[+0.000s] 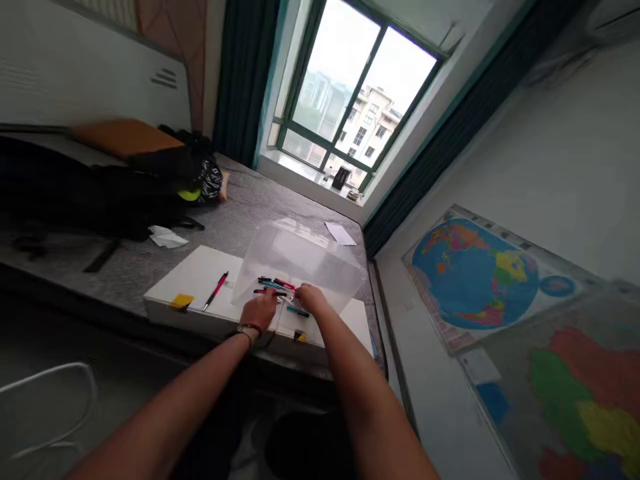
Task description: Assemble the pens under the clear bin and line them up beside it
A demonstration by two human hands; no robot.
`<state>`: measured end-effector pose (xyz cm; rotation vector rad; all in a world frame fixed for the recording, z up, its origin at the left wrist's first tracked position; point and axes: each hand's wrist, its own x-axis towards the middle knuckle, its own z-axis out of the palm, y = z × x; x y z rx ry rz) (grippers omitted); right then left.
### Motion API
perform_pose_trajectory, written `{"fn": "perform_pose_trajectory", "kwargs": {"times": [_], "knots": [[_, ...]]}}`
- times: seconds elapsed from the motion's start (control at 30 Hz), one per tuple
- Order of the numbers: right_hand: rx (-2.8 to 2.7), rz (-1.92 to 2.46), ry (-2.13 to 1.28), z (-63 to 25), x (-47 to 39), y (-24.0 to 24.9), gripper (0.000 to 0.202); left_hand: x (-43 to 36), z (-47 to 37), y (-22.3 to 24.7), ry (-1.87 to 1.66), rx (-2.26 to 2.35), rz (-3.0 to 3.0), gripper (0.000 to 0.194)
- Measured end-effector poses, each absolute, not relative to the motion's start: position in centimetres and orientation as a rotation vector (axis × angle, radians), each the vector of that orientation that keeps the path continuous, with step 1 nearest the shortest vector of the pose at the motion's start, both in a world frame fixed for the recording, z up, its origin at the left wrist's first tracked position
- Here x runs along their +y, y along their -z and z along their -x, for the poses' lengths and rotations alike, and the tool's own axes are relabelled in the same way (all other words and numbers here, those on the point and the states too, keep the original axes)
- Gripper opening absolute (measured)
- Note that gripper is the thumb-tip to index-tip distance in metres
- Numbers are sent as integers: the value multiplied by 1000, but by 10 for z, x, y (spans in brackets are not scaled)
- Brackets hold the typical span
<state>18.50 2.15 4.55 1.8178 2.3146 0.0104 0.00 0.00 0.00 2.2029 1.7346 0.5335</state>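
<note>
At the lower centre of the frame, we bend our left hand (259,311) and our right hand (311,298) over a loose cluster of slim black, red and teal pens (283,284). We have the fingers of our left hand curled down at the cluster's left side, touching a dark pen; we cannot tell whether they grip it. We hold our right hand at the right side of the cluster, fingers bent downward, their tips too small and blurred for us to tell whether anything is gripped.

The pens lie at various angles at the near part of a translucent, colourless plastic bin (320,257), around the centre of the frame. Below it we see a long, low white box (187,270), with 2 yellow and black tabs (182,301) along its near edge. On its left part, well apart from the cluster, lies a single red and black pen with a silvery tip (216,291), set diagonally.

We wear 2 thin bands (249,328) on our left wrist. The white box rests on a grey, marbled surface (240,193), where a white sheet of paper (341,233) lies right of centre and a crumpled white tissue (167,237) left of centre.
</note>
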Motion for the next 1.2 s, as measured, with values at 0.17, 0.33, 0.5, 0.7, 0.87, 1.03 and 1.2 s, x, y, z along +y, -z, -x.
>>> {"fn": "perform_pose_trajectory", "kwargs": {"times": [0.17, 0.33, 0.5, 0.7, 0.87, 1.03, 1.2], "knots": [[2312, -1816, -8, -184, 19, -44, 22, -2, 0, -4, -514, 1722, -2186, 39], [2338, -1910, -22, -182, 15, -40, 21, -4, 0, -6, -543, 1728, -2186, 40], [2321, -2005, 76, -184, 16, -36, 18, -5, 0, -7, -556, 1724, -2200, 40], [2353, -2039, 108, -185, 16, -32, 17, -4, 0, -5, -565, 1740, -2204, 39], [2445, -2195, 155, -180, 11, -31, 15, -4, -1, -3, -571, 1737, -2212, 39], [2567, -2445, 223, -177, 8, -32, 12, -4, -1, -3, -564, 1725, -2213, 40], [2661, -2647, 278, -176, -2, -42, 14, -4, -1, -4, -568, 1717, -2205, 41]]}}
